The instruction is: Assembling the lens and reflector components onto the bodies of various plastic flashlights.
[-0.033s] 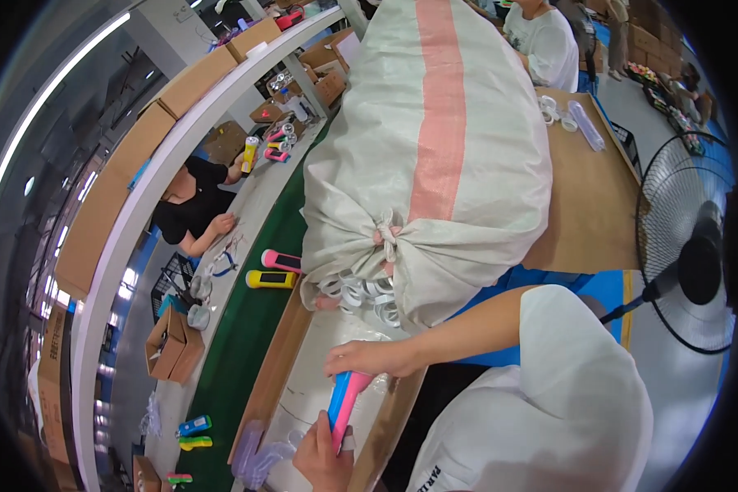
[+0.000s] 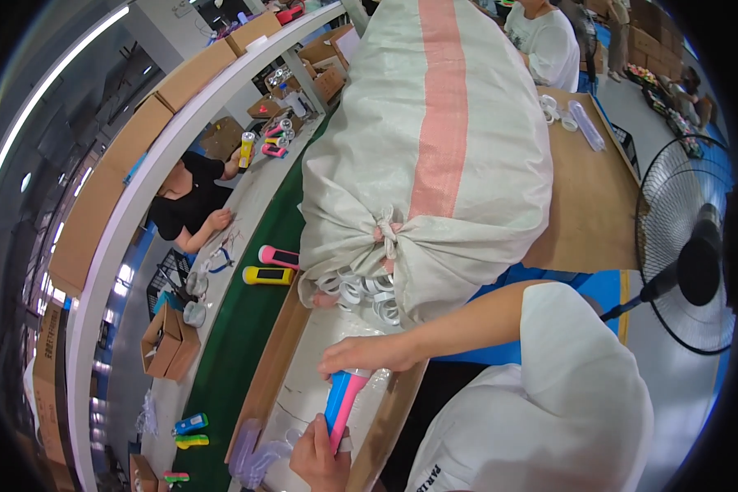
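A blue and pink flashlight (image 2: 342, 406) slants over a shallow cardboard tray (image 2: 275, 361). My left hand (image 2: 320, 457) is closed round its lower end, thumb along the blue side. Over the wider head end, my right hand (image 2: 369, 354) curls its fingers, with a pale rim showing below the palm. White rings (image 2: 369, 293) spill from under a tied woven sack (image 2: 484, 164) at the tray's far end. Clear plastic tubes (image 2: 258, 459) lie at the near left of the tray.
Pink (image 2: 279, 257) and yellow (image 2: 268, 275) flashlights lie on a green belt (image 2: 217, 344) to the left. Beyond it, a co-worker (image 2: 193, 201) holds a yellow flashlight (image 2: 247, 150). A black fan (image 2: 689, 254) stands at right beside a cardboard sheet (image 2: 590, 205).
The view has shifted very slightly. Both hands keep their hold on the flashlight, with little visible movement.
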A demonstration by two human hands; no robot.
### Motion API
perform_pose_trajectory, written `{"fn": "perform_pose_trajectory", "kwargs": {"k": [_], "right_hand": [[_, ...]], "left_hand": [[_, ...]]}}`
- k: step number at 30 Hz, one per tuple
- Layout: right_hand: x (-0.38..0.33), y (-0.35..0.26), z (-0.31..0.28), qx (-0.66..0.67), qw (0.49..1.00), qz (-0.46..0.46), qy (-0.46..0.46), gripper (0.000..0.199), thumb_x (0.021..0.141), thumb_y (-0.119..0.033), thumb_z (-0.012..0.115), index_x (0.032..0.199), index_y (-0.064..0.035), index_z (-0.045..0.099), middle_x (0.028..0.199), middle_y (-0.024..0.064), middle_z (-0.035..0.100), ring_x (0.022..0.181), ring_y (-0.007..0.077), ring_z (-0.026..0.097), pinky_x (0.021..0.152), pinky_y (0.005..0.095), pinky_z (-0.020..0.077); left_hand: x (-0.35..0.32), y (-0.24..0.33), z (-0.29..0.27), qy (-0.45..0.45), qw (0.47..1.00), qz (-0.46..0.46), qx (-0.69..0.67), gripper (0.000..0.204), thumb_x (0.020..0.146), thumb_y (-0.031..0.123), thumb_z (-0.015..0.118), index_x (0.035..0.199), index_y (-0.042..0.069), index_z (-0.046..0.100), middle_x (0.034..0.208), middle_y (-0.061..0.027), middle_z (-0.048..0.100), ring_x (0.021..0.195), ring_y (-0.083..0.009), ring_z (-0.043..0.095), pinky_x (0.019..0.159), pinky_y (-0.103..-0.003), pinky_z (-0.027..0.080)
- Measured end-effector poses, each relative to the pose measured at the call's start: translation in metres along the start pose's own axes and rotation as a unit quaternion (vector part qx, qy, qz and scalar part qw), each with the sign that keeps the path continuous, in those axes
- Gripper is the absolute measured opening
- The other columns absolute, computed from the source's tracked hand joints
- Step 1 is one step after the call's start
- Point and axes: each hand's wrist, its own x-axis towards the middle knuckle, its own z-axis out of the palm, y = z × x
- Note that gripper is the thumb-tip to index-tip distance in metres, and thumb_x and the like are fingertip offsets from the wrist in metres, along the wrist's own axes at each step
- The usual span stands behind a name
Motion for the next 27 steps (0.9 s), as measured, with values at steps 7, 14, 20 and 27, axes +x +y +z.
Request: {"fn": "perform_pose_trajectory", "kwargs": {"k": [7, 14, 20, 27], "right_hand": [[0.0, -0.01, 0.032, -0.402, 0.847, -0.347, -0.009, 0.017, 0.088, -0.017, 0.053, 0.096, -0.0024, 0.056, 0.086, 0.0111, 0.057, 0.082, 0.0272, 0.059, 0.069, 0.0362, 0.0454], [0.091, 0.019, 0.013, -0.144, 0.989, 0.035, 0.018, 0.026, 0.094, -0.024, 0.046, 0.088, -0.0034, 0.061, 0.087, 0.0068, 0.061, 0.084, 0.0148, 0.057, 0.077, 0.0304, 0.0466], [0.12, -0.003, 0.007, -0.101, 0.995, -0.007, -0.013, 0.058, 0.099, -0.048, 0.03, 0.124, -0.0003, 0.052, 0.117, 0.0163, 0.059, 0.106, 0.0245, 0.06, 0.092, 0.0374, 0.0478], [0.117, 0.033, -0.001, -0.136, 0.99, -0.041, -0.007, 0.055, 0.098, -0.045, 0.038, 0.13, -0.0008, 0.047, 0.121, 0.0155, 0.056, 0.109, 0.0235, 0.059, 0.09, 0.0364, 0.0489]], "left_hand": [[-0.014, -0.007, -0.021, -0.096, 0.873, -0.298, -0.375, 0.055, 0.071, 0.015, 0.081, 0.118, -0.004, 0.059, 0.096, -0.0118, 0.069, 0.082, -0.0172, 0.066, 0.077, -0.029, 0.051], [-0.006, -0.044, -0.004, -0.137, 0.947, -0.244, -0.159, 0.052, 0.072, 0.008, 0.072, 0.121, 0.002, 0.057, 0.086, -0.0141, 0.064, 0.068, -0.0281, 0.064, 0.058, -0.034, 0.052], [-0.016, -0.074, 0.025, -0.006, 0.916, -0.311, -0.252, 0.059, 0.066, 0.004, 0.073, 0.123, 0.006, 0.057, 0.092, -0.0131, 0.065, 0.077, -0.0279, 0.065, 0.069, -0.034, 0.052], [-0.036, -0.054, 0.05, 0.003, 0.814, -0.462, -0.353, 0.051, 0.074, 0.009, 0.076, 0.12, 0.003, 0.056, 0.101, -0.0162, 0.065, 0.087, -0.0269, 0.066, 0.078, -0.032, 0.051]]}}
